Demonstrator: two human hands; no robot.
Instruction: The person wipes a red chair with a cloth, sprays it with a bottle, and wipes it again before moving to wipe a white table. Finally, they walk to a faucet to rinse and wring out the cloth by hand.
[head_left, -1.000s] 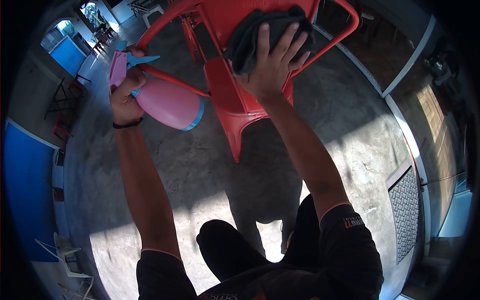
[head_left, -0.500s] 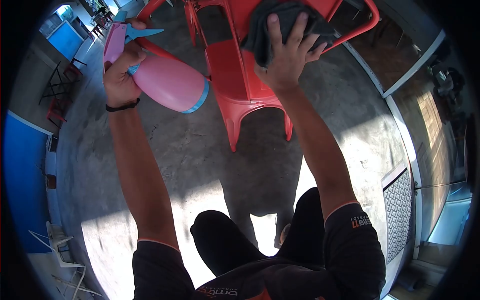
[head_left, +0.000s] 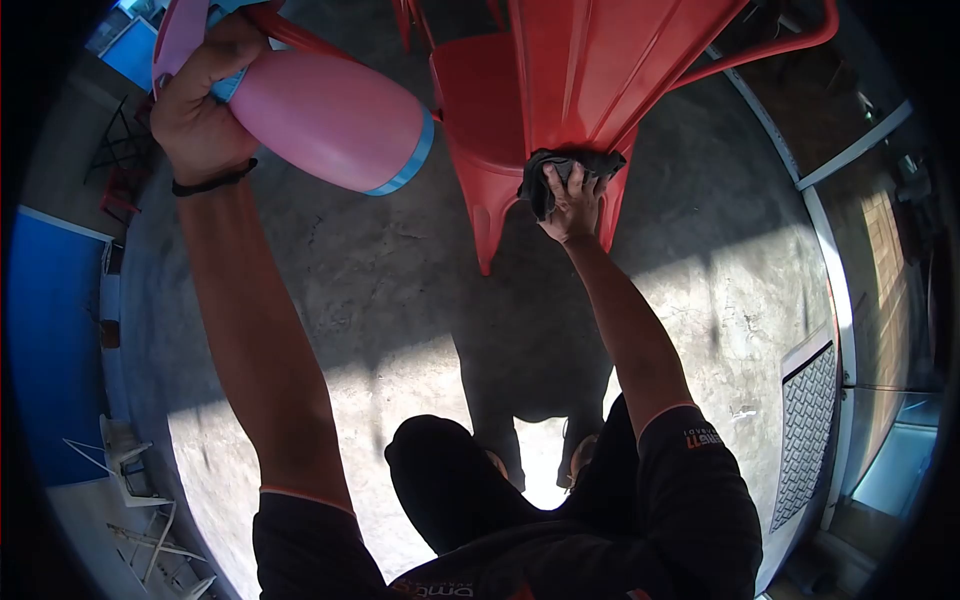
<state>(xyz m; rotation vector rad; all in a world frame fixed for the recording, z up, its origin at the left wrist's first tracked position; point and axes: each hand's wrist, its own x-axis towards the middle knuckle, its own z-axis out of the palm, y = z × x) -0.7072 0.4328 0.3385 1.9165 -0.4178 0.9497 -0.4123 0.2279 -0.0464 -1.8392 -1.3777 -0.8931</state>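
Observation:
At the upper left, my left hand (head_left: 203,110) is wrapped round the neck of a pink spray bottle (head_left: 330,115) with a blue base ring; its top is cut off by the view's edge. The bottle is tilted, its base pointing down to the right. My right hand (head_left: 575,205) presses a dark cloth (head_left: 545,180) against the lower end of the backrest of a red metal chair (head_left: 585,75). My fingers lie spread over the cloth. The chair's seat and legs show below and to the left of the backrest.
Grey concrete floor (head_left: 370,270) surrounds the chair, with a sunlit patch near my legs. On the right are a glass door frame (head_left: 825,255) and a textured mat (head_left: 805,435). White folding chairs (head_left: 145,500) and a blue panel (head_left: 55,350) stand on the left.
My right hand has slid the cloth down the backrest from its upper part to its lower end. My left hand and the spray bottle have shifted up and left in view.

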